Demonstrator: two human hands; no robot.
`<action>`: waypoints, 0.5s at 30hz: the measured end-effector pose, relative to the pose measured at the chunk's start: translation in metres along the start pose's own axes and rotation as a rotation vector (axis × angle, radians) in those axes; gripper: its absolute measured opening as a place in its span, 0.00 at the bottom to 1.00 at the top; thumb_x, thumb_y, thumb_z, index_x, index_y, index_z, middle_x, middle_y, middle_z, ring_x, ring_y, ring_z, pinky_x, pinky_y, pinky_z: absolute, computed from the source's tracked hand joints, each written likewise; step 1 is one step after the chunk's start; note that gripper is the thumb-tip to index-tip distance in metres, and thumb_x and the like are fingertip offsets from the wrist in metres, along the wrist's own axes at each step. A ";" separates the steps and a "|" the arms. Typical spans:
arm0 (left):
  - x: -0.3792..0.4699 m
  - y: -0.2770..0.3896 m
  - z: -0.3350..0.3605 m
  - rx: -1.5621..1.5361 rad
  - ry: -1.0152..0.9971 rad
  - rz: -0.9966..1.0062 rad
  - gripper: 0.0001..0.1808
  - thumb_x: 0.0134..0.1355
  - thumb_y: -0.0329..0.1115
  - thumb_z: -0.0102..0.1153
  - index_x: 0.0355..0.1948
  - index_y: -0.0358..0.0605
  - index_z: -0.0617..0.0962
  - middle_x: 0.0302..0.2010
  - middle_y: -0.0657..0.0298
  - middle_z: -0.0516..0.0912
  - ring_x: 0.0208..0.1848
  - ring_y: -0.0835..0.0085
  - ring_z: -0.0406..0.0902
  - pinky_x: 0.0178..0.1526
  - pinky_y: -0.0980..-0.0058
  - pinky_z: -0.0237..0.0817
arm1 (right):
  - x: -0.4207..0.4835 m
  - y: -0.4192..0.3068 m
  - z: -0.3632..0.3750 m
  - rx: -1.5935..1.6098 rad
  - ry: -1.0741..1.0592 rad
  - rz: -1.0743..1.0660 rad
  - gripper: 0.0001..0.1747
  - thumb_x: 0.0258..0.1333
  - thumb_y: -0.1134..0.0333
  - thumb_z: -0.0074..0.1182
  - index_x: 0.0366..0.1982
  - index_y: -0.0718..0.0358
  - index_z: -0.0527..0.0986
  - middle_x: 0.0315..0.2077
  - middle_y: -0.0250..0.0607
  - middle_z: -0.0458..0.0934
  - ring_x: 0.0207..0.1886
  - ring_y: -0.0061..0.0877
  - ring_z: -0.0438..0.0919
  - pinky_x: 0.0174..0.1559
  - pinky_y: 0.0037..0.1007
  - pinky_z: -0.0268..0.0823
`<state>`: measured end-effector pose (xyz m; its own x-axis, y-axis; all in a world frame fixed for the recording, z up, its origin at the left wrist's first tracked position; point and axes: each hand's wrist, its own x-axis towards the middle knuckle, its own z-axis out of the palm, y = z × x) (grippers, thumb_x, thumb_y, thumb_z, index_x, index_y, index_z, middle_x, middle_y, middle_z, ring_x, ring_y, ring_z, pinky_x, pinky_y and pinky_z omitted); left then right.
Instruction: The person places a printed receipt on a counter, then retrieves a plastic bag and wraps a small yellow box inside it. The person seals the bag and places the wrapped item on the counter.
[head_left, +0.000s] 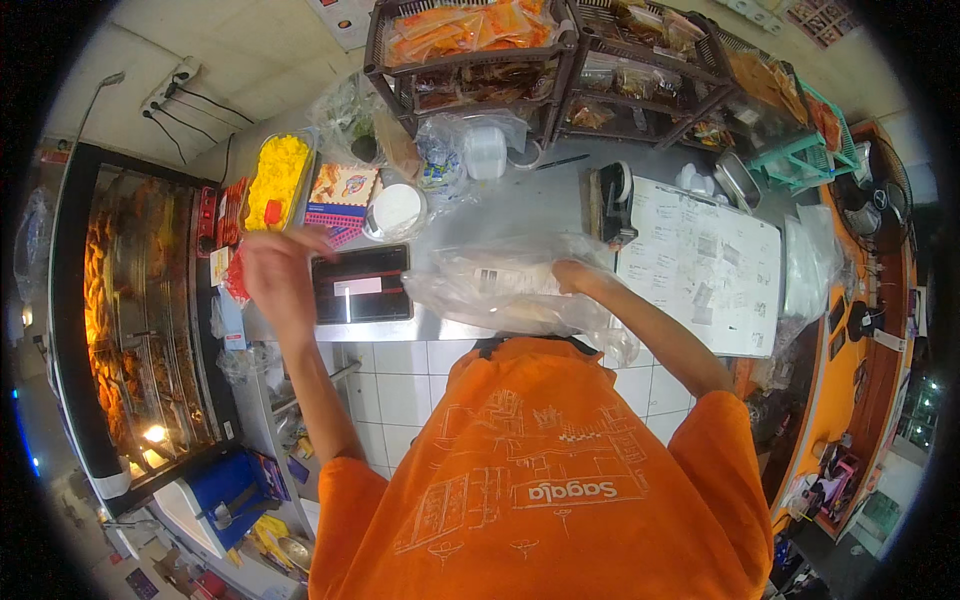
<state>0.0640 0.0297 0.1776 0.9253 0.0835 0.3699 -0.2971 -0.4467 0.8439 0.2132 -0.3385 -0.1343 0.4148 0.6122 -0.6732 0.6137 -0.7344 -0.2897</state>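
A clear plastic bag lies on the steel counter in front of me, with a pale package bearing a printed label inside it. My right hand has its fingers curled on the bag's right side and grips it. My left hand, blurred by motion, is raised over the left edge of a dark-screened tablet. Its fingers look apart and I see nothing in them. Just beyond that hand stands a clear container full of yellow pieces, with a red piece on top.
At left is a lit glass food display. Brown plastic crates of packaged food stand at the back. A black tape dispenser and a marked white board lie at right. Boxes and a white round tub sit behind the tablet.
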 end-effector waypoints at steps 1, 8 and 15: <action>-0.003 -0.028 -0.006 0.066 0.012 -0.101 0.34 0.57 0.38 0.63 0.61 0.37 0.64 0.56 0.47 0.69 0.59 0.58 0.66 0.59 0.62 0.62 | -0.001 0.000 0.008 -0.036 0.090 0.006 0.15 0.42 0.70 0.65 0.36 0.67 0.80 0.40 0.54 0.82 0.46 0.46 0.81 0.48 0.49 0.72; -0.034 -0.151 0.138 -0.099 -0.519 -0.329 0.40 0.57 0.35 0.60 0.69 0.41 0.60 0.66 0.49 0.67 0.69 0.56 0.62 0.71 0.61 0.50 | -0.026 -0.029 -0.034 -0.038 -0.003 0.011 0.22 0.39 0.66 0.67 0.38 0.71 0.80 0.46 0.55 0.79 0.51 0.45 0.78 0.51 0.43 0.71; -0.003 -0.085 0.140 -0.539 -0.208 -0.159 0.08 0.59 0.31 0.59 0.38 0.41 0.81 0.48 0.53 0.80 0.54 0.62 0.75 0.63 0.64 0.61 | -0.045 -0.010 -0.006 0.046 0.557 -0.222 0.12 0.42 0.73 0.58 0.33 0.66 0.77 0.36 0.49 0.79 0.44 0.45 0.78 0.45 0.41 0.70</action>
<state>0.1193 -0.0573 0.0500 0.9788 -0.0885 0.1847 -0.1782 0.0765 0.9810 0.1923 -0.3565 -0.0973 0.5772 0.8047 -0.1386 0.7015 -0.5756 -0.4202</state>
